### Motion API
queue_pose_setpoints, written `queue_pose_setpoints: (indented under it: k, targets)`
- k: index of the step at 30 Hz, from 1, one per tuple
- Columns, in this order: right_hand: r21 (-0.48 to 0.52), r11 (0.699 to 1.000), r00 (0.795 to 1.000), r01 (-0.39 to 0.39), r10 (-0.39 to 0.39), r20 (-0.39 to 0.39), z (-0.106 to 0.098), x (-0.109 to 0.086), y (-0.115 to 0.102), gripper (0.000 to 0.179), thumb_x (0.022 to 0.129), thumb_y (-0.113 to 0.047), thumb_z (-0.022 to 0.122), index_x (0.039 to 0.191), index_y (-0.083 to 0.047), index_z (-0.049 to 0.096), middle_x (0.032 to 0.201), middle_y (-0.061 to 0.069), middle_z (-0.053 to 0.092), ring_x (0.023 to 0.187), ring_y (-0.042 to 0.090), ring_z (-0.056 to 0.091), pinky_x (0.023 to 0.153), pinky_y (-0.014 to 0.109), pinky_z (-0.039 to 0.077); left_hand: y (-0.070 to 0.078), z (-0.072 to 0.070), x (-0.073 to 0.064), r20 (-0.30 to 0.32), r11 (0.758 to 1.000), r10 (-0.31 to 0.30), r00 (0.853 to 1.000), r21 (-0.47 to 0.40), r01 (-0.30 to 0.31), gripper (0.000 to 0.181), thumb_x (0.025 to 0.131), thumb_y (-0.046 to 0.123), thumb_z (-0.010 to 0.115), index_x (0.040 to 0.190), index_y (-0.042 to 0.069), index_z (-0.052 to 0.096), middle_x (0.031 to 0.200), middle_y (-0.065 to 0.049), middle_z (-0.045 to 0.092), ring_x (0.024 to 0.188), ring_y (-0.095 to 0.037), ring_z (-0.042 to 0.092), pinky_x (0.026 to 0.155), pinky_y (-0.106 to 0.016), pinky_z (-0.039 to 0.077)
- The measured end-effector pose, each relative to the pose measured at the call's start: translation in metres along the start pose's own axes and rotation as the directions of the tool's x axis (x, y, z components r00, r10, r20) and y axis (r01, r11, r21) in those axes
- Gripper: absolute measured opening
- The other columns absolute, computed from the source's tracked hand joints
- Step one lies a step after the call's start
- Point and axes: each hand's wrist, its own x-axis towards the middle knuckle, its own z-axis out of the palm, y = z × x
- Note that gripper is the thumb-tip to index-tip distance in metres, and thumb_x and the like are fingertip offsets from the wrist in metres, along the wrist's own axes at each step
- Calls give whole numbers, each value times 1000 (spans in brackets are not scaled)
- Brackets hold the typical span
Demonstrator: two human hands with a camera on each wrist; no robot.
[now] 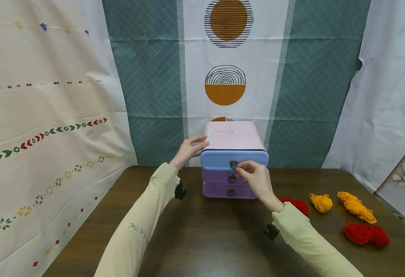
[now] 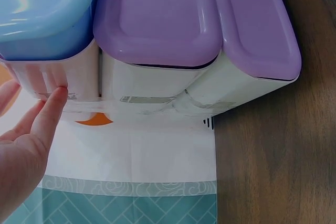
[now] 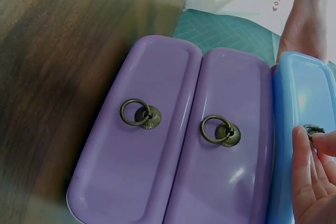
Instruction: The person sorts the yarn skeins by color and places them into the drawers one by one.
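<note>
A small three-drawer chest with a pink top (image 1: 235, 134) stands on the table. Its top drawer has a blue front (image 1: 216, 159) that juts slightly forward of the casing in the left wrist view. My right hand (image 1: 257, 181) pinches the brass ring pull (image 3: 314, 129) of this blue drawer between thumb and fingers. Against the chest's upper left side, my left hand (image 1: 189, 150) rests its extended fingers (image 2: 52, 111). Below are two purple drawers, the middle one (image 3: 226, 93) and the bottom one (image 3: 142, 87), both flush with the chest, their ring pulls untouched.
To the right on the brown table (image 1: 202, 242) lie yarn bundles: a yellow ball (image 1: 321, 202), a longer yellow skein (image 1: 356, 207) and a red skein (image 1: 366, 234). Another red bundle (image 1: 299, 206) is partly behind my right forearm. A patterned curtain (image 1: 150, 77) hangs behind the chest.
</note>
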Motion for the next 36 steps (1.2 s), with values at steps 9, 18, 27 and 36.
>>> queue_pose_setpoints:
  k: [9, 18, 27, 36]
  targets:
    - [-5, 1000, 1000, -23, 24, 10, 1, 6, 1, 7, 82, -8, 67, 85, -2, 67, 77, 10, 66, 66, 29, 64, 52, 36, 53, 22, 0, -15, 41, 999, -4, 999, -33, 5, 48, 88, 19, 62, 131, 2, 47, 132, -16, 42, 116, -25, 44, 85, -34, 46]
    - [-7, 1000, 1000, -24, 24, 15, 2, 8, 4, 7, 83, -9, 67, 86, -2, 66, 78, 10, 66, 66, 29, 63, 50, 29, 52, 25, 1, -20, 43, 1000, 4, 999, -16, -3, 48, 90, 19, 59, 132, 1, 45, 133, -17, 40, 113, -25, 47, 85, -34, 45]
    - [7, 999, 999, -32, 32, 29, 1, 11, 6, 8, 84, -9, 65, 89, -2, 66, 79, 13, 65, 66, 26, 64, 54, 36, 53, 24, 1, -22, 63, 998, 12, 998, -67, -8, 46, 91, 17, 58, 132, 1, 45, 133, -17, 38, 110, -26, 49, 84, -29, 46]
    - [2, 1000, 999, -29, 29, 22, 2, 13, 8, 9, 84, -9, 66, 88, -1, 66, 79, 12, 65, 66, 26, 64, 52, 32, 53, 25, 2, -23, 55, 999, 15, 998, -46, -13, 47, 91, 18, 58, 132, 1, 45, 134, -17, 38, 111, -25, 49, 84, -30, 46]
